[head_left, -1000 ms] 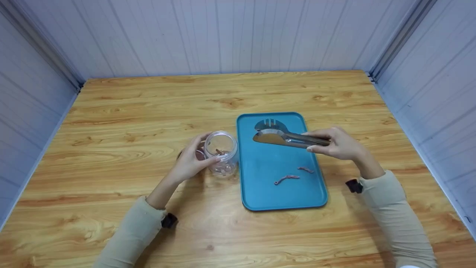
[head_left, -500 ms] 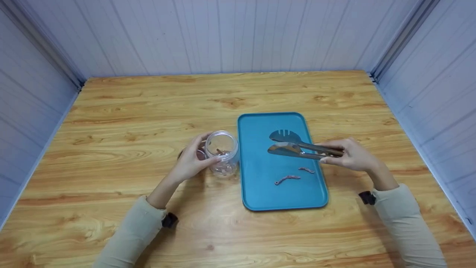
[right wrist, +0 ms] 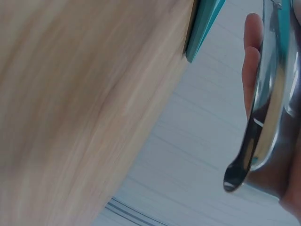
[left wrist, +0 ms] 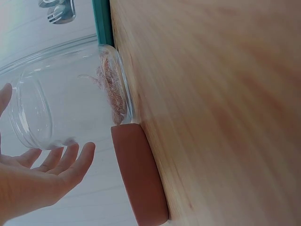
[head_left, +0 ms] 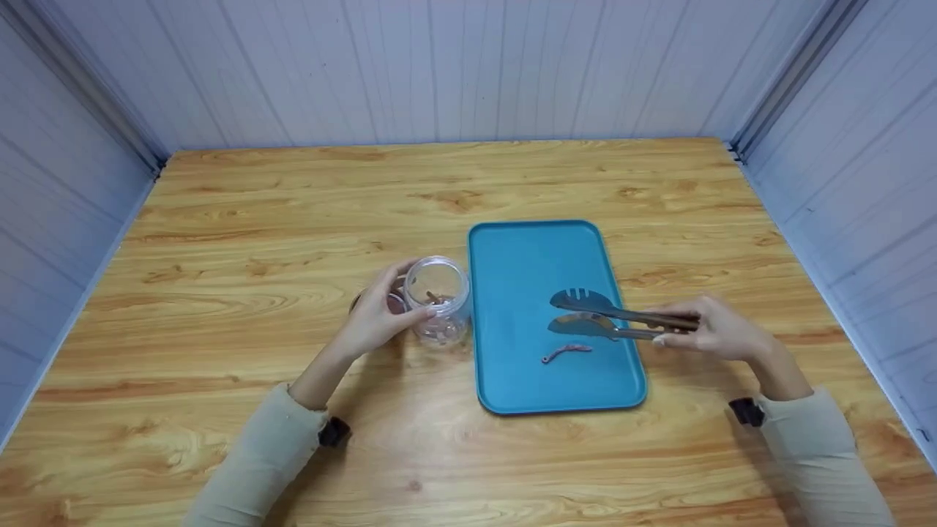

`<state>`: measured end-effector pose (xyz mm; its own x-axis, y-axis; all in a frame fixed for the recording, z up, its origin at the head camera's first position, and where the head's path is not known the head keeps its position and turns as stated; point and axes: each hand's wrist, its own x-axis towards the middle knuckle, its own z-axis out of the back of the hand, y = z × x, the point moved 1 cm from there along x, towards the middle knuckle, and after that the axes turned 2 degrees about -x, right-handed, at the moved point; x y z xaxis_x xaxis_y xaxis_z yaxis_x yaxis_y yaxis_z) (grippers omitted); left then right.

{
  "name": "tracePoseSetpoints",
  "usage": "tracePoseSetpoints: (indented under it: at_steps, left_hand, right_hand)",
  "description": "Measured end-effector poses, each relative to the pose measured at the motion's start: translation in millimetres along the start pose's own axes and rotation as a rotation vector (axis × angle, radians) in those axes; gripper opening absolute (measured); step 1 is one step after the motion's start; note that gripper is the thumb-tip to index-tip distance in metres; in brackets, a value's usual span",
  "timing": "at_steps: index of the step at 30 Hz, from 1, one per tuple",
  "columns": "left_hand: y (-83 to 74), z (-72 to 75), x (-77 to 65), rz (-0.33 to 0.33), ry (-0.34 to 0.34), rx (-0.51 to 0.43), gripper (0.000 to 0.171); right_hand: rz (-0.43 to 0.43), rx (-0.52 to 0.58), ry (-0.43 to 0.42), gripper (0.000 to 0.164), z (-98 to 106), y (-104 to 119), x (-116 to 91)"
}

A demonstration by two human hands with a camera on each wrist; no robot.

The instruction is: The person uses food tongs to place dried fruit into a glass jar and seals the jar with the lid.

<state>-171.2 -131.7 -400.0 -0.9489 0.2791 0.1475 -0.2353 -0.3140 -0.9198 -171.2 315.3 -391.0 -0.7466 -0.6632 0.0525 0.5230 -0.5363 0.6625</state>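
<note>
My left hand (head_left: 377, 315) grips a clear jar (head_left: 442, 333) by its upper part, thumb near the rim. The jar stands upright and uncapped on the table, with thin reddish-brown strips (left wrist: 111, 87) at its bottom. My right hand (head_left: 725, 331) holds metal tongs (head_left: 582, 301) by the handle end. Their two heads are spread apart over the right half of the blue tray (head_left: 512, 256), with nothing visible between them. Just below the tongs, one curved reddish strip (head_left: 567, 350) lies on the tray. A second, shorter strip is mostly hidden behind the tongs.
A reddish-brown lid (left wrist: 141, 179) sits on the table beside the jar, partly covered by my left hand in the head view. The tray lies close against the jar's right side. Pale panel walls (head_left: 468, 73) border the wooden table (head_left: 293, 212) at the back and sides.
My right hand has carried the spread tongs rightward and toward me, from the tray's upper part to over the shorter strip. My left hand and the jar have stayed in place.
</note>
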Motion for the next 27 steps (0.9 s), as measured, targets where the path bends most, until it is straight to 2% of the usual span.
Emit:
tracePoseSetpoints:
  at_steps: [3,10,20,27]
  left_hand:
    - [0.0,0.2,0.1,0.001,0.001,0.001,0.070]
    - [0.7,0.8,-0.3,0.005,-0.002,0.011,0.070]
    - [0.3,0.9,-0.2,0.003,-0.005,0.004,0.071]
    - [-2.2,0.4,-1.4,0.015,0.002,-0.013,0.070]
  right_hand:
    - [0.002,-0.008,0.003,0.032,-4,-8,-7]
    - [0.006,-0.013,0.021,0.031,-7,-10,-18]
    - [-0.012,-0.049,-0.003,0.028,-8,-15,-32]
    - [0.015,-0.063,-0.035,0.022,-10,-16,-35]
